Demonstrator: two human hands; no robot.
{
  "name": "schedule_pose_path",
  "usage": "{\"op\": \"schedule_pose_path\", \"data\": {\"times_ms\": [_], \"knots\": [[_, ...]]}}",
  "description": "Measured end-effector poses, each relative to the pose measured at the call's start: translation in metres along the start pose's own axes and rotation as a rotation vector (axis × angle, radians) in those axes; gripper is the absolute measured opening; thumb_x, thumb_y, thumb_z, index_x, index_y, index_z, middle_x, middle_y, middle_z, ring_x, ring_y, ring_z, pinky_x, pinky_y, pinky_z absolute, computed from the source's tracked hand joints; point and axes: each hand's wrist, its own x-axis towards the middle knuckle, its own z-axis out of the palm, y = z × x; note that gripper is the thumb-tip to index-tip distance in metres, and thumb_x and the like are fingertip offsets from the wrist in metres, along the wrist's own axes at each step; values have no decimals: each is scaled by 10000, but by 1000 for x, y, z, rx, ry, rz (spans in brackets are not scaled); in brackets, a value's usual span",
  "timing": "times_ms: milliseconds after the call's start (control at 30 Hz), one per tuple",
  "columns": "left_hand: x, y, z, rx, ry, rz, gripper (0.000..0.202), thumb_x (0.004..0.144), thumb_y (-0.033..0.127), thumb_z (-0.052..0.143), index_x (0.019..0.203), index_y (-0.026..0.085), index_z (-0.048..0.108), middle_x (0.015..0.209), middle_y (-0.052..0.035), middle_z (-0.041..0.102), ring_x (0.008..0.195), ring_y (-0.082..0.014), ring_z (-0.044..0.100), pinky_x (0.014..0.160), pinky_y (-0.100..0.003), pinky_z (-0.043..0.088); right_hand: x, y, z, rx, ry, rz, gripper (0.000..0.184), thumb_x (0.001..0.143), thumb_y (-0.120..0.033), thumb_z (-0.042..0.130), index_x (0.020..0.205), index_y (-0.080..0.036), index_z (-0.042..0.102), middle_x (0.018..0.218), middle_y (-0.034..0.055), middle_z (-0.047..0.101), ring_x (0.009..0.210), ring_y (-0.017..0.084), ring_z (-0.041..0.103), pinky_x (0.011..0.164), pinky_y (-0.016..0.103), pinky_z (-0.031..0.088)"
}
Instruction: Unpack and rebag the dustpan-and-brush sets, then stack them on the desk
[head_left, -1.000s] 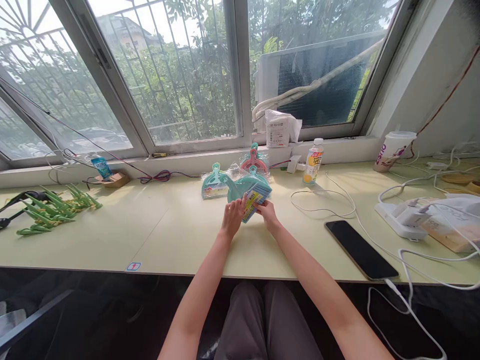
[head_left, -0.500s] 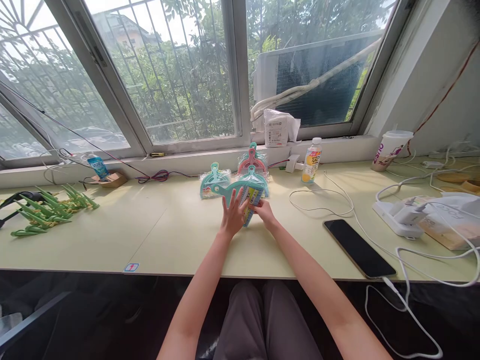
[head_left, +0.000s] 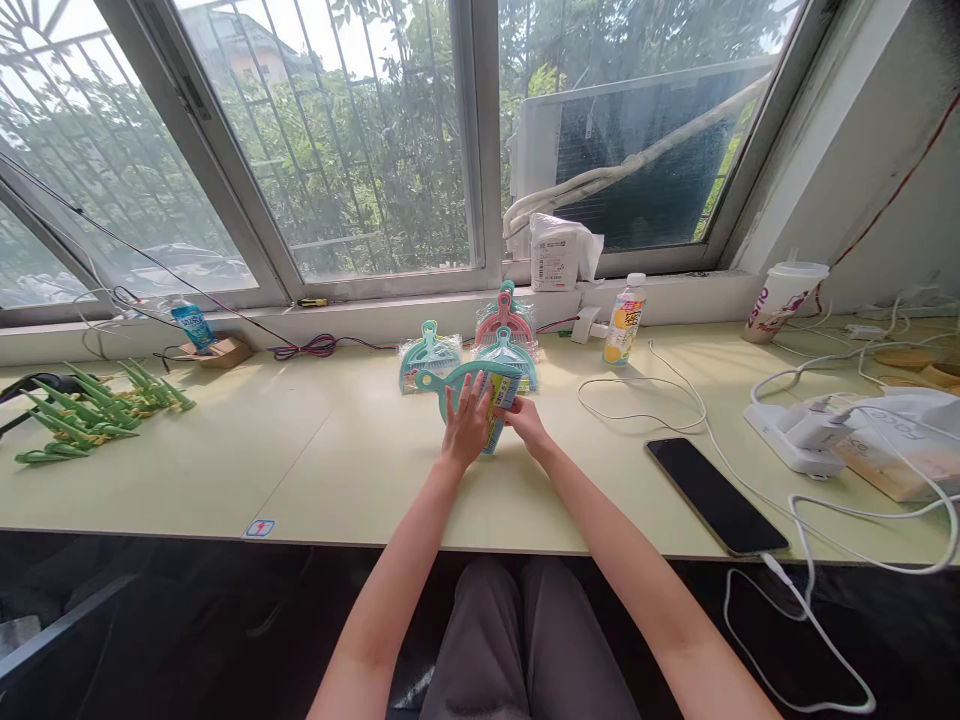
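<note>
The right grip [head_left: 529, 424] is narrow, pinching the right edge of a teal dustpan-and-brush set [head_left: 501, 388] at the center of the frame. The left grip [head_left: 466, 432] is spread wide, its fingers fanned against the set's left side. The set is tilted, its smooth, holed handle pointing left and its bristles and yellow-blue label facing lower right; whether its lower end touches the surface [head_left: 360, 460] is hard to tell.

Just behind stand three sets in crinkled clear film: a teal packaged set [head_left: 429, 362] at left, another teal one partly covered, and a pink packaged set [head_left: 504, 318] farthest back. The surface's straight front edge runs below the wrists, with a broad matte pale-yellow stretch reaching left to spiky green plant pieces [head_left: 101, 415]. To the right, room narrows toward a glossy black smartphone [head_left: 716, 497], slanted with its lower end near that edge, and a thin looping white cable [head_left: 637, 412]. A rounded plastic bottle [head_left: 625, 322] stands near the sill.
</note>
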Motion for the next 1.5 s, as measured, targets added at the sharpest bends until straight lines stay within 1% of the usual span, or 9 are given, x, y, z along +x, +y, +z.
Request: {"op": "schedule_pose_path", "data": {"times_ms": [267,400,667,767,867,933,1167,1333,1500], "knots": [[-1,-7,14,-329,50,26,504,896,88,315,1382,180,411,1486,-146,313,1382,-245,295,1070,-432,394,-1,0,1,22,-15,-4,412,537,-366,750,891,-168,674,866,63,711,821,237,632,650,321,487],[-1,-7,16,-375,80,12,437,923,127,300,1308,208,492,1443,-128,369,1314,-237,402,1017,-441,456,-2,0,2,23,-40,-6,411,559,-364,743,916,-174,676,886,59,712,840,238,636,653,314,490],[-1,-1,7,-357,48,73,419,904,100,322,1276,197,489,1426,-137,396,1316,-224,397,1032,-427,425,0,2,2,83,-17,-12,420,568,-350,755,934,-162,672,892,65,713,867,245,644,675,323,510],[1,4,-6,-362,264,-76,434,911,180,396,1343,221,391,1460,-132,341,1361,-233,324,1108,-465,297,1,-1,-1,151,17,-2,429,540,-348,791,910,-169,668,947,72,714,916,264,646,727,362,537],[6,2,-16,-379,616,-431,605,849,325,569,1380,227,299,1503,-149,227,1414,-272,190,1142,-481,188,3,-5,-5,230,46,23,426,521,-329,818,887,-172,665,977,73,712,943,276,646,780,406,551],[8,-3,-18,-521,726,-643,755,794,395,642,1405,246,224,1528,-144,155,1423,-272,160,1141,-451,197,4,-5,-7,274,55,24,429,521,-319,828,891,-175,666,996,72,710,961,279,644,805,423,554],[9,-14,-3,-1570,256,-946,774,756,436,692,1386,276,272,1356,-115,501,1253,-260,482,996,-380,412,6,-1,-7,317,47,25,434,510,-326,850,872,-167,670,965,72,715,949,281,652,827,448,558],[9,-4,-1,-1770,-16,-807,568,711,384,741,1196,179,529,1223,-106,617,1183,-294,536,997,-425,408,7,-1,-7,362,104,19,453,489,-317,866,856,-157,653,965,80,713,947,273,656,842,435,563],[6,0,-4,-1752,-237,-741,616,708,316,751,1265,229,502,1301,-94,571,1235,-308,489,993,-438,401,6,-1,-8,401,205,23,405,539,-288,855,858,-160,641,984,79,711,994,270,646,881,417,560]]}}
